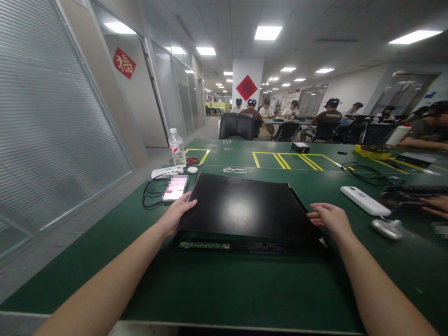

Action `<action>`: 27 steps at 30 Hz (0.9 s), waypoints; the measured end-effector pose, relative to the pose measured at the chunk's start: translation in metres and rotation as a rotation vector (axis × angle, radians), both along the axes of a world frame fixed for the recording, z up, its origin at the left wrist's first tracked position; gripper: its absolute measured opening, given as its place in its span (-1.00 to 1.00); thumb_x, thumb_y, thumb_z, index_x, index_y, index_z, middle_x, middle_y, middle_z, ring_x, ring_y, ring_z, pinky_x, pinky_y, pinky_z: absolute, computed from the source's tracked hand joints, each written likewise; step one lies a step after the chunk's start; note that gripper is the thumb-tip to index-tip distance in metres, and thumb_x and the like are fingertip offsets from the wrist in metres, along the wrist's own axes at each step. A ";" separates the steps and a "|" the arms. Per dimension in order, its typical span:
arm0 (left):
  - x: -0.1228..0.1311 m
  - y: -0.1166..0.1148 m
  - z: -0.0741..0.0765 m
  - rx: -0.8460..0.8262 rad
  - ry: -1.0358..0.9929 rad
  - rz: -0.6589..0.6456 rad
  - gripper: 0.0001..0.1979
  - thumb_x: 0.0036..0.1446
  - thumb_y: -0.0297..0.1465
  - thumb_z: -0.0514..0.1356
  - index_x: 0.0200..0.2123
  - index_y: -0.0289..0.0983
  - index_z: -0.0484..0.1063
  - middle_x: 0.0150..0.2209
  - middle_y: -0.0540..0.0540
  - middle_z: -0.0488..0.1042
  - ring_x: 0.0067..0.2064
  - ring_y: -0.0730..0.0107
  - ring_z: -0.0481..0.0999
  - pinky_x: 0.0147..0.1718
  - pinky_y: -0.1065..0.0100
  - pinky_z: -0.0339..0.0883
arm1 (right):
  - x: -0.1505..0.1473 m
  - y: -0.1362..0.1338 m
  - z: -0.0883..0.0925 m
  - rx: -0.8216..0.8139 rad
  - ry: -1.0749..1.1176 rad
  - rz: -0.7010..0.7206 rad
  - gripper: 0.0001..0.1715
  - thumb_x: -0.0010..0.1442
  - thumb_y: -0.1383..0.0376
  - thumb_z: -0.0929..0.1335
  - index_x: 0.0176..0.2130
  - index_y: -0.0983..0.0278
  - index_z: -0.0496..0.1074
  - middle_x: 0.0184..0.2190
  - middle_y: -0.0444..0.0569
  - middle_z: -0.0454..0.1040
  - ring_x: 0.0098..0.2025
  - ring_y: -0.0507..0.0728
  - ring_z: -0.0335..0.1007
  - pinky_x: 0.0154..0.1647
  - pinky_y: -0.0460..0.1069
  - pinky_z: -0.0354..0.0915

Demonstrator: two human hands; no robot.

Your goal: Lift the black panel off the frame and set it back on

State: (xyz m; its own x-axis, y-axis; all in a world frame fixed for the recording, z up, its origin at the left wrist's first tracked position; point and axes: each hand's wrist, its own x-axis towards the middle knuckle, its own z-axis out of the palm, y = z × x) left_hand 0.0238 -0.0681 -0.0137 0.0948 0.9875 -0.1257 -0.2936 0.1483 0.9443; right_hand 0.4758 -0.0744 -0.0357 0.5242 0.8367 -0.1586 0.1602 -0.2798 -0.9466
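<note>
A thin black display panel (241,205) lies tilted over a dark frame (280,247) on the green table. A strip of green circuit board (205,245) shows along the frame's near edge. My left hand (178,212) is closed on the panel's left edge, thumb on top and the other fingers partly hidden behind it. At the right edge, my right hand (331,219) has its fingers apart and stretched toward the panel. Its lower fingertips are at the edge, apparently touching it, while the upper finger stands clear.
Left of the panel are a phone (175,188), a white power bank (167,172), a water bottle (177,148) and red-handled scissors (192,161). Another white power bank (364,200) and a silver mouse-shaped object (387,229) lie right. A co-worker's hand (436,205) is at far right.
</note>
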 end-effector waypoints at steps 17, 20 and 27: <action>0.005 0.001 0.006 -0.102 0.012 0.022 -0.49 -0.03 -0.46 0.39 0.04 -0.27 0.46 -0.23 -0.21 0.67 -0.33 0.20 0.67 -0.40 0.37 0.49 | 0.009 0.004 -0.014 0.028 -0.173 0.025 -0.75 0.00 0.29 0.40 -0.24 0.29 0.50 -0.53 0.05 0.57 -0.55 0.13 0.50 -0.58 -0.05 0.41; 0.003 0.003 0.004 -0.133 0.000 0.090 -0.58 0.00 -0.41 0.38 -0.02 -0.26 0.51 -0.25 -0.19 0.68 -0.36 0.23 0.66 -0.44 0.39 0.48 | 0.007 0.003 -0.011 0.012 -0.186 0.026 -0.75 0.01 0.29 0.38 -0.24 0.28 0.50 -0.51 0.05 0.58 -0.53 0.12 0.51 -0.56 -0.05 0.42; 0.002 0.009 -0.003 -0.210 -0.058 0.159 -0.78 0.13 -0.33 0.29 -0.17 -0.31 0.56 -0.37 -0.21 0.67 -0.55 0.26 0.60 -0.57 0.36 0.44 | 0.005 0.002 -0.010 -0.015 -0.254 0.037 -0.75 0.03 0.29 0.37 -0.23 0.28 0.50 -0.50 0.04 0.58 -0.54 0.10 0.50 -0.55 -0.06 0.42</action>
State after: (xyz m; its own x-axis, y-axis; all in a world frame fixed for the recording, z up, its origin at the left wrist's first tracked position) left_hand 0.0257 -0.0588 -0.0168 -0.0465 0.9435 -0.3281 -0.3817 0.2868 0.8787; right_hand 0.4804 -0.0719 -0.0458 0.5183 0.8543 -0.0384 0.4028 -0.2835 -0.8703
